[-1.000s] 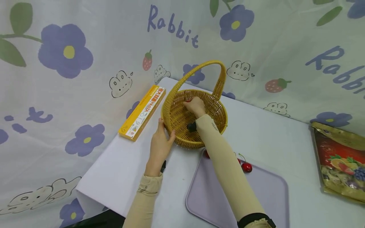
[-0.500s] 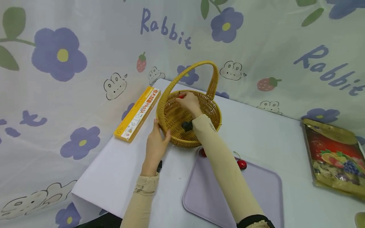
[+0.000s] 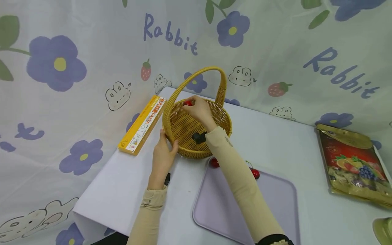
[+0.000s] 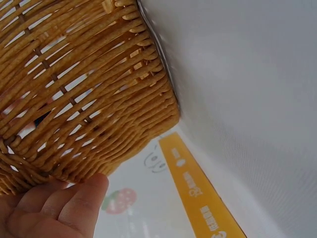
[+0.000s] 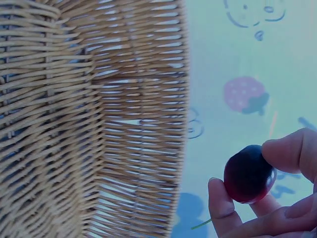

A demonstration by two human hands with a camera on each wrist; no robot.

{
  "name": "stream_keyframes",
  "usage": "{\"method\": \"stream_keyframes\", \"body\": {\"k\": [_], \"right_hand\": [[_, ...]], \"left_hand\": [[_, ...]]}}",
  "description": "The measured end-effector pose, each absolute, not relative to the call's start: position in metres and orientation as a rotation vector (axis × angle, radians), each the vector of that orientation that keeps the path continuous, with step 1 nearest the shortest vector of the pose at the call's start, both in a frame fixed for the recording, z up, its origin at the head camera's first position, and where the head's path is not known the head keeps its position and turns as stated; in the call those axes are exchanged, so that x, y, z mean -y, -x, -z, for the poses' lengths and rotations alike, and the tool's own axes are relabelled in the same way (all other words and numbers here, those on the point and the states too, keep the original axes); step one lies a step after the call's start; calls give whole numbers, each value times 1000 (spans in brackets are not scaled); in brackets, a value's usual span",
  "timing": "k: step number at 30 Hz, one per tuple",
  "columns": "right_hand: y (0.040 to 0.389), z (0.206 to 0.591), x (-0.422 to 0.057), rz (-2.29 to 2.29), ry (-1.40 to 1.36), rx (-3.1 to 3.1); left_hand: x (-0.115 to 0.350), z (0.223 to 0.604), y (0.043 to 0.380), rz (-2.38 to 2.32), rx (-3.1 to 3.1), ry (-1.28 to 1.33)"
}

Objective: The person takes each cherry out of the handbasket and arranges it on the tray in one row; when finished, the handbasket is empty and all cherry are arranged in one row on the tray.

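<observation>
A yellow wicker basket [image 3: 196, 153] with a tall arched handle stands on the white table. My left hand [image 3: 163, 156] grips its left side near the foot of the handle; in the left wrist view the fingers [image 4: 84, 206] lie at the basket's rim. Over the far part of the basket, my right hand [image 3: 199, 110] pinches a dark red cherry [image 5: 250, 174] between thumb and fingers. Its green stem hangs below in the right wrist view. More cherries [image 3: 255, 174] lie along the far edge of the lilac tray [image 3: 275, 200], partly hidden by the right forearm.
A yellow pasta box [image 3: 142, 126] lies left of the basket, near the table's left edge. At the right rests a red and gold food bag [image 3: 352, 163]. A greenish object [image 3: 382, 229] shows at the lower right edge. A printed curtain hangs behind.
My right hand has risen a little inside the basket toward its far rim, and the cherry shows more. The left hand keeps its place on the basket. The head view has swung slightly right.
</observation>
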State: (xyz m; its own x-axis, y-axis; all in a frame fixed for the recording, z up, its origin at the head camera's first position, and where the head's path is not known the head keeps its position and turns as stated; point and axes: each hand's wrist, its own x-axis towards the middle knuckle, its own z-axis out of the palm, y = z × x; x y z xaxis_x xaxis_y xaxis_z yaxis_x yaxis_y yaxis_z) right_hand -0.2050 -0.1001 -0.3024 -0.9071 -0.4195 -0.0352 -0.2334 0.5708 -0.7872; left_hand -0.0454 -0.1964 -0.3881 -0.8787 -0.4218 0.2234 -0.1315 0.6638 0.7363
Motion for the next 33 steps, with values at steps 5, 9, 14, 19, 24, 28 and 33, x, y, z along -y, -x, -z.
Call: {"method": "stream_keyframes", "body": {"k": [5,9,14,19,24,28,33], "right_hand": [[199,295,88,1266,565,-2596],[194,291,75,1292,564,-2565],[191,290,58,1319,523,-2558],[191,296,42,1345,465,-2559],[191,305,28,1387,428,-2561],[188,315,19,1436,457,-2534],[183,322,9,1451,525,-2529]], "left_hand": [[193,390,48,1081,2499,-415],[193,390,49,1094,2501,-414],[196,392,50,1094,2491,-404],[198,395,51,1114,2489,-429],[199,397,53,1147,2487,-449],[199,399,53,1152,2486,-454],[201,402,54,1151,2484,-449]]}}
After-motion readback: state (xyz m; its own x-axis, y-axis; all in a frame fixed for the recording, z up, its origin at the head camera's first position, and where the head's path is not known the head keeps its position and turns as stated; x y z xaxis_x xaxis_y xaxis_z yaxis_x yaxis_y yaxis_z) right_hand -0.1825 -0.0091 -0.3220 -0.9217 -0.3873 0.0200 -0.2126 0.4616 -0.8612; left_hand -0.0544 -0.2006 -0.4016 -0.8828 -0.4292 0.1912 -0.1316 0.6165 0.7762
